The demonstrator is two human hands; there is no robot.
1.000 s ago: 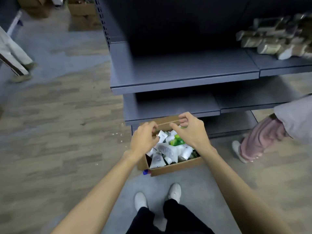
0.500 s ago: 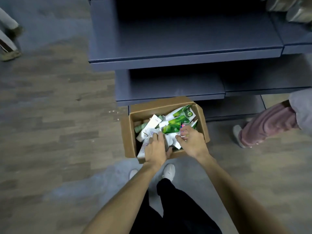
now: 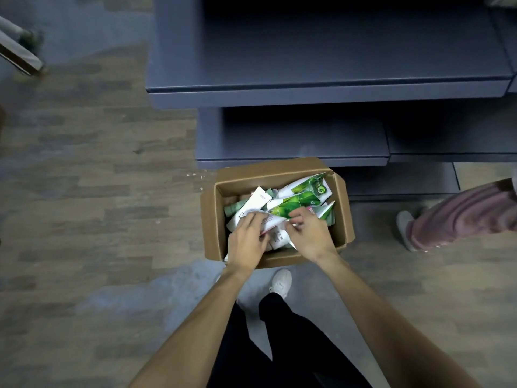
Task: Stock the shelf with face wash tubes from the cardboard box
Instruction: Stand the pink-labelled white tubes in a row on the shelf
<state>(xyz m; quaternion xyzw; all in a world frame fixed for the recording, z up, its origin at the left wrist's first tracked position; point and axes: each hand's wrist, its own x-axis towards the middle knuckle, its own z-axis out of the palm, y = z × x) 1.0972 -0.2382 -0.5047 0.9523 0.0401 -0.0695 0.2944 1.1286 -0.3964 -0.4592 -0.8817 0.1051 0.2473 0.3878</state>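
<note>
From the head camera, the cardboard box [image 3: 275,175] sits on the floor [image 3: 98,191] against the foot of the shelf [image 3: 321,91], its flaps open. Inside lies a loose jumble of face wash tubes [image 3: 293,204], green and white, piled at all angles.

Both hands are down in the box. The left hand [image 3: 247,243] has its fingers curled around a white tube [image 3: 275,219] near the middle of the pile. The right hand [image 3: 309,233] pinches the same tube, or one just beside it, from the other side; blur hides which.

The tubes look light, soft-walled and glossy, so they would likely dent under a hard squeeze and slide off one another. The firmer grip is probably near the cap or the flat crimped end, taking several side by side.

The shelf boards above the box carry nothing here. Another person's leg [image 3: 458,217] stands to the right.
</note>
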